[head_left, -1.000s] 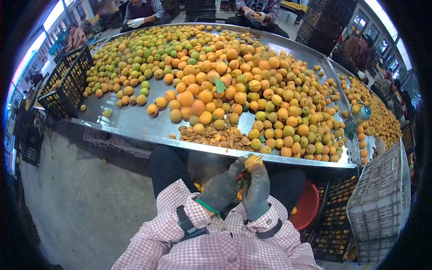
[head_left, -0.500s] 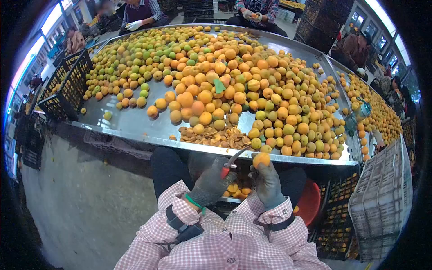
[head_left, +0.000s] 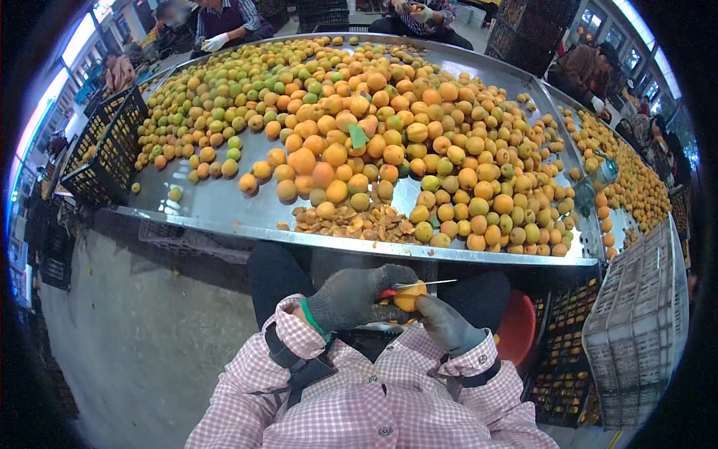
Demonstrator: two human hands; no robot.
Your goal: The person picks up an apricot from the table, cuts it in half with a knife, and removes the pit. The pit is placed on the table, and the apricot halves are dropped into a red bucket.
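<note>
My left hand [head_left: 345,299], in a dark grey glove with a green cuff, is closed around the red handle of a small knife [head_left: 441,282]. The blade lies across the top of an orange apricot [head_left: 407,298] and points right. My right hand [head_left: 449,323], also gloved, pinches that apricot from the right. Both hands meet above my lap, just in front of the metal table [head_left: 202,213]. A heap of yellow, orange and greenish apricots [head_left: 456,127] covers much of the table. Near its front edge lies a pile of brown pieces [head_left: 351,224], possibly pits or cut scraps.
A black crate [head_left: 112,150] stands at the table's left end. To my right are a red basin [head_left: 516,329], black crates [head_left: 561,359] with fruit and a tilted grey-white crate [head_left: 636,322]. A clear bottle [head_left: 602,176] lies on the right. Other people sit around the tables.
My hands have come together: the apricot has moved left and down, and the knife has swung from pointing up and right to lying across the fruit. The view has shifted slightly.
</note>
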